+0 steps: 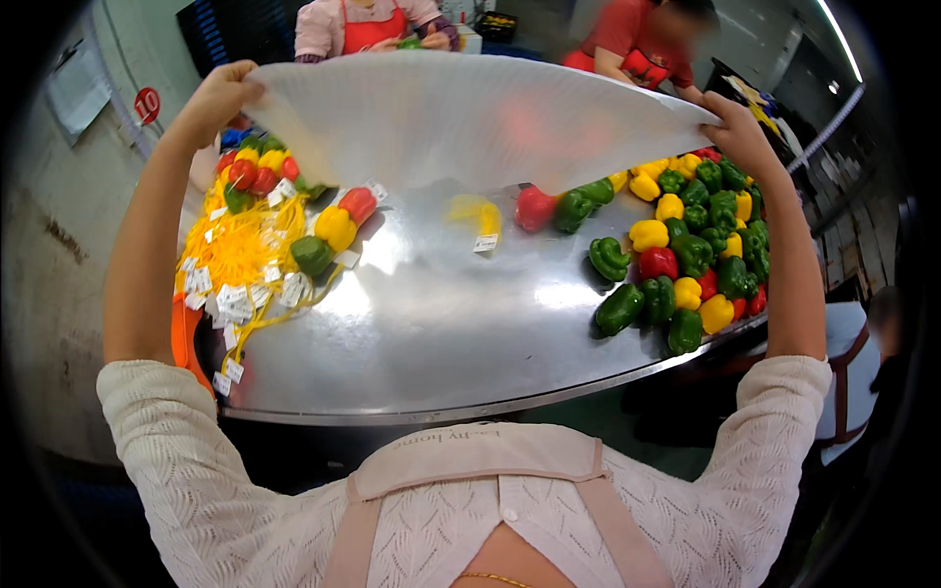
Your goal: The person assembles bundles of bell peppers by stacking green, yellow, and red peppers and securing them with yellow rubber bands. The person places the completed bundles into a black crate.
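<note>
Between my raised hands a translucent white plastic sheet (421,118) is spread wide over the far part of the table. My left hand (218,103) is closed on its left end, and my right hand (743,129) grips the right end. Whether it is a bag or a single layer I cannot tell. Below my left hand lies a heap of yellow mesh netting (250,235) with white tags. One yellow net piece (480,214) with a tag lies alone mid-table. Under my right arm are many loose bell peppers (694,253), green, yellow and red.
Metal table (421,333) with a curved near edge. Left of the middle lie a green, a yellow and a red pepper (335,228) in a row. More peppers (257,167) sit at the far left. Across the table are two people, one in a red apron (373,29), another in red (627,44).
</note>
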